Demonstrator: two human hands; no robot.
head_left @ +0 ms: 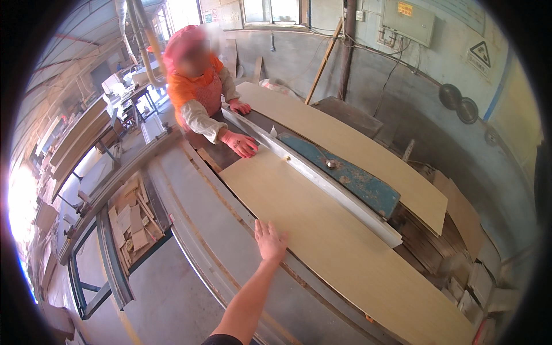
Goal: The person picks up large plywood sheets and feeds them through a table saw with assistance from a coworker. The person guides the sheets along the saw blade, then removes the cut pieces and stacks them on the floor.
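My left hand (270, 242) rests palm down on the near long edge of a pale wood panel (339, 241), fingers stretched out and holding nothing. My right hand is out of view. The panel lies along a straight metal fence (322, 178) on a saw table. At the panel's far end, a co-worker's red-gloved hand (240, 144) touches its corner. The co-worker's other gloved hand (239, 107) is by the far end of the fence.
Behind the fence are a worn blue-green plate (351, 178) with a round metal knob (330, 164) and a second pale panel (345, 138). Grey table rails (201, 230) run along my left. Wood offcuts (135, 221) fill a frame there; more scraps (460, 270) lie at right.
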